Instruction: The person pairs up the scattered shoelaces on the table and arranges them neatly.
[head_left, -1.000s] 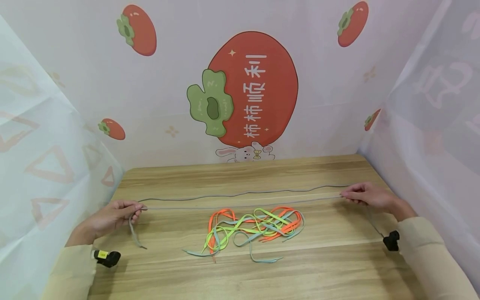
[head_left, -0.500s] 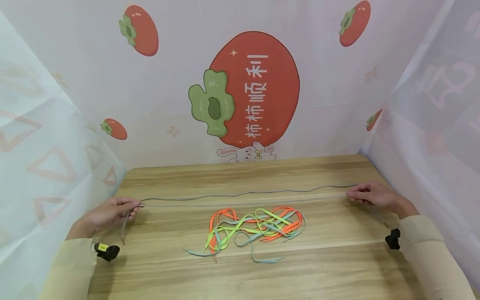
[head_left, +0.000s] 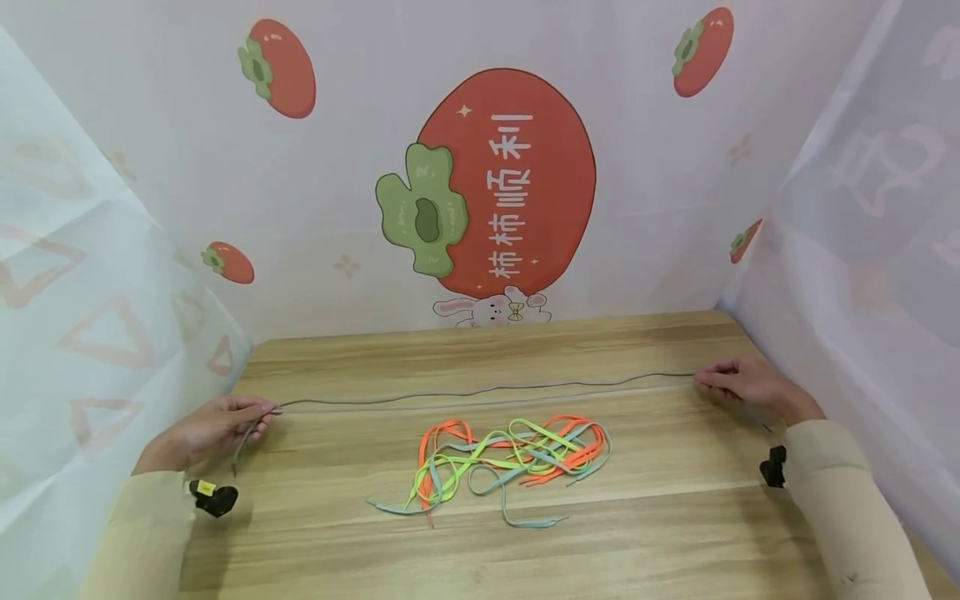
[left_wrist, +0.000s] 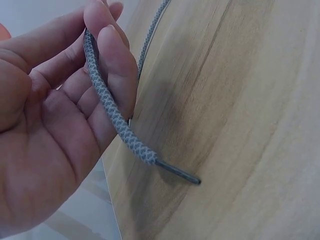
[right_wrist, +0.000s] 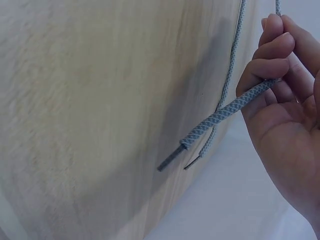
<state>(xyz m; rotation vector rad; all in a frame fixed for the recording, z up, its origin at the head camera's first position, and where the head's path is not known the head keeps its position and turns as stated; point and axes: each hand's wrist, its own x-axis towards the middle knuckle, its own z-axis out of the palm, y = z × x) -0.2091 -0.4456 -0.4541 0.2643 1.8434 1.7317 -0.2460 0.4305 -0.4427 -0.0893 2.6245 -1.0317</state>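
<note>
My left hand point(head_left: 213, 427) pinches one end part of a round grey shoelace between thumb and fingers, at the table's left side. Its dark-tipped end point(left_wrist: 116, 117) hangs past the palm in the left wrist view. Far to the right, my right hand point(head_left: 757, 389) pinches the same shoelace, whose other end point(right_wrist: 220, 116) sticks out below the fingers in the right wrist view. Between the hands the shoelace runs nearly straight. A second grey shoelace point(right_wrist: 231, 65) lies on the table just behind it, slightly wavy; the hands hide its ends in the head view.
Nearer the front, flat shoelaces lie tangled mid-table: orange point(head_left: 592, 452), yellow-green point(head_left: 452, 482) and pale blue point(head_left: 397, 507). The wooden table point(head_left: 480, 558) meets printed cloth walls at the back and both sides.
The held shoelace has moved back, closer to the one lying behind it. My left hand has shifted slightly left; my right hand went right, then a little back and left. The tangled laces stay put.
</note>
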